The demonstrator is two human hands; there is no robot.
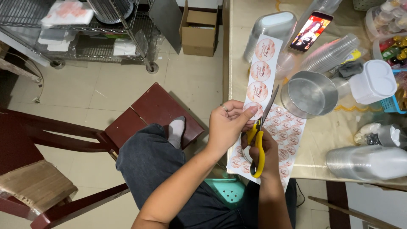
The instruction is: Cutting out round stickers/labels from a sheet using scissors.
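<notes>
My left hand (229, 123) pinches the lower end of a white strip of round pink stickers (263, 63) that rises toward the table's far side. My right hand (265, 150) grips yellow-handled scissors (258, 140), whose blades point up along the strip's right edge. Under both hands lies a larger sheet of the same round stickers (288, 131), hanging over the table's near edge. A ring shows on my left hand.
The table (326, 135) carries a metal bowl (311, 91), stacks of clear plastic cups (330, 53), a lit phone (310, 32), a white lidded container (375, 80) and clear lidded tubs (369, 161). Dark red wooden chairs (157, 110), a wire rack (97, 38) and a cardboard box (199, 32) stand on the tiled floor.
</notes>
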